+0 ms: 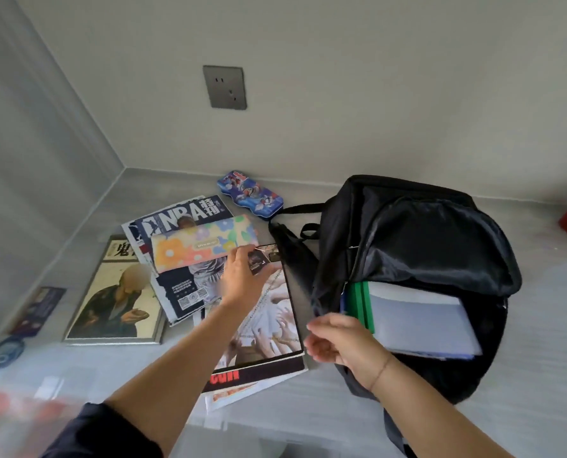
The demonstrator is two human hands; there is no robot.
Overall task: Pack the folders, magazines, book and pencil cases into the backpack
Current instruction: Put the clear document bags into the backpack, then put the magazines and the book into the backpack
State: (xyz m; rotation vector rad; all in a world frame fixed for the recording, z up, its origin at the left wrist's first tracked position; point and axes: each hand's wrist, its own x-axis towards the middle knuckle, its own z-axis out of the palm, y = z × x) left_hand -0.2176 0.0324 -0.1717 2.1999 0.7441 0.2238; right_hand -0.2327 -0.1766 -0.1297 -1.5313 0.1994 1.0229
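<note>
Left hand at the floral pencil case, backpack lying open to the right.

The black backpack [424, 259] lay open, green and white folders [417, 315] poking out toward the near side. The left hand [242, 279] touched the floral pencil case [202, 246], fingers spread; its long axis ran left-right atop the NBA magazine [179, 216]. The right hand [341, 342] hovered by the opening, fingers loosely curled and empty.

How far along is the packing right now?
Done: folders already stand in the open backpack. In hand: the left hand reaches onto the magazine pile, near the floral pencil case; the right hand is at the bag's opening, empty. Left: the magazines, the book, the floral case and the blue pencil tin, all on the table.
</note>
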